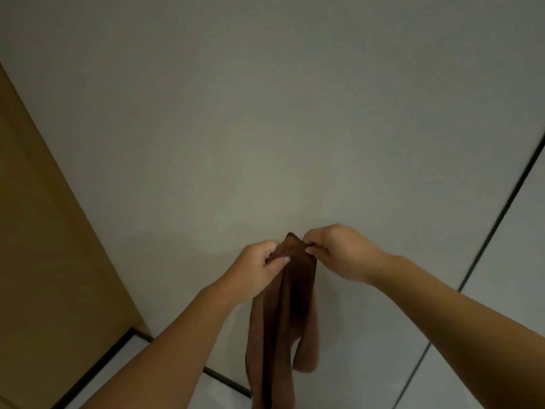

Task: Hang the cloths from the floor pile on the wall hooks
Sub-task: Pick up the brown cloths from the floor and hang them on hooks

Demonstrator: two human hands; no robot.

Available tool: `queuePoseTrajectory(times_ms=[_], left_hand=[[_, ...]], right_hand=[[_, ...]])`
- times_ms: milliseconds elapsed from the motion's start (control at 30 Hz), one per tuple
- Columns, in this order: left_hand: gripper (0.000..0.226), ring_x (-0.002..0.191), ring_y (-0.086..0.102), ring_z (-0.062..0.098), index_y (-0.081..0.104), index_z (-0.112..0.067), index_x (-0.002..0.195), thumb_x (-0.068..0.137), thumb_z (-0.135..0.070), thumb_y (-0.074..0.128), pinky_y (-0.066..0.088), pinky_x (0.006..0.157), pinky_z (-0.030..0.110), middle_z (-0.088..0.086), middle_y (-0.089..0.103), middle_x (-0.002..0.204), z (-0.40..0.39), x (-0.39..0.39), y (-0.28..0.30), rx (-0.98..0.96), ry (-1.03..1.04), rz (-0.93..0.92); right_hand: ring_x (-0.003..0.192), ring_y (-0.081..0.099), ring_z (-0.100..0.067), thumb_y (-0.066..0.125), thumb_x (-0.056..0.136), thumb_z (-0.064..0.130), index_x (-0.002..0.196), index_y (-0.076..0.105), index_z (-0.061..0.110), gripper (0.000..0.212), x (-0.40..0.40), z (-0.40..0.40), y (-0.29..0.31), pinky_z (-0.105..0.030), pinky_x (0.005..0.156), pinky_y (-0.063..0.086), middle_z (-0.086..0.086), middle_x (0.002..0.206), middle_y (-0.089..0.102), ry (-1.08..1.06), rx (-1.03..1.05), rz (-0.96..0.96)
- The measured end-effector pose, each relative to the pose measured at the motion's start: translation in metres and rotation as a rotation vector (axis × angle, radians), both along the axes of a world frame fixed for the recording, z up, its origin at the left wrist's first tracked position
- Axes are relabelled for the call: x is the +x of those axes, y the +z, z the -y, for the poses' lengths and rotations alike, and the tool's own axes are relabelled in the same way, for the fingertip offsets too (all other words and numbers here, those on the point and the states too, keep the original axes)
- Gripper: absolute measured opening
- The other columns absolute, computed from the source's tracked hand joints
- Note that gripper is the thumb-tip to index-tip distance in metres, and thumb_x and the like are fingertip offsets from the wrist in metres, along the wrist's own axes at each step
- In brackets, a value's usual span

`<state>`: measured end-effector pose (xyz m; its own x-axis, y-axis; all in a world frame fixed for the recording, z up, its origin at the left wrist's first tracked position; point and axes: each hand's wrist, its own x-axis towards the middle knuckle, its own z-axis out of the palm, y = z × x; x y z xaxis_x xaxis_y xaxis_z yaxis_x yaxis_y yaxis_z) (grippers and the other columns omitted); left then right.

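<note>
Both hands hold the top of a long, limp brown cloth (283, 314) against the plain pale wall (265, 113): the left hand (259, 267) pinches the bunched fabric between thumb and curled fingers, and the right hand (336, 252) pinches its upper edge just beside the peak, where the fabric rises to a small point. The rest of the cloth hangs straight down in folds between the forearms, towards the floor. No hook can be seen; if one sits under that peak, the fabric hides it, so whether the cloth is truly caught cannot be told. The main risk, as I judge it, is letting go too early: if only a thin fold sits over the hook, the weight of the hanging length could drag it off and drop it. Uneven bunching could also make it slide to one side.
</note>
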<state>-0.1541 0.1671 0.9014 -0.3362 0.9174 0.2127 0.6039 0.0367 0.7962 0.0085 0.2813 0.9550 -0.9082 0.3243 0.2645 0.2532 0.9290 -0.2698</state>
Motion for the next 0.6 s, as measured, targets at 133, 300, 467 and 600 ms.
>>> queuePoseTrajectory(times_ms=[133,300,467,600], left_hand=[[0.020,0.053,0.047,0.005,0.057,-0.022,0.070,0.089,-0.023,0.061,0.037,0.051,0.020,-0.008,0.052,0.060,0.001,-0.010,0.014,0.000,0.032,-0.025],[0.016,0.055,0.049,0.006,0.061,-0.019,0.072,0.088,-0.020,0.063,0.039,0.053,0.021,-0.007,0.054,0.062,0.005,-0.014,0.021,0.021,0.028,0.002],[0.019,0.052,0.045,0.004,0.059,-0.024,0.069,0.085,-0.018,0.066,0.037,0.052,0.021,-0.012,0.051,0.058,0.002,-0.009,0.025,0.039,0.024,0.011],[0.021,0.056,0.053,0.006,0.061,-0.025,0.069,0.083,-0.012,0.069,0.043,0.056,0.021,-0.011,0.058,0.060,0.004,-0.005,0.026,0.045,0.004,0.141]], right_hand=[[0.068,0.045,-0.015,0.053,0.093,0.018,0.091,0.064,0.012,0.013,-0.005,0.002,0.003,-0.027,0.062,0.032,0.000,0.074,0.056,-0.024,-0.007,-0.059],[0.068,0.056,-0.013,0.061,0.089,0.020,0.082,0.064,0.026,0.010,-0.011,0.003,0.004,-0.027,0.065,0.046,0.003,0.078,0.064,-0.014,-0.137,-0.094],[0.068,0.061,-0.007,0.072,0.081,0.011,0.084,0.068,0.024,0.014,-0.019,0.010,0.019,-0.020,0.069,0.049,0.000,0.077,0.068,-0.034,-0.706,-0.248],[0.062,0.054,-0.013,0.068,0.082,0.003,0.073,0.067,0.019,0.019,-0.025,0.013,0.026,-0.025,0.061,0.044,-0.003,0.067,0.061,-0.053,-0.630,-0.257]])
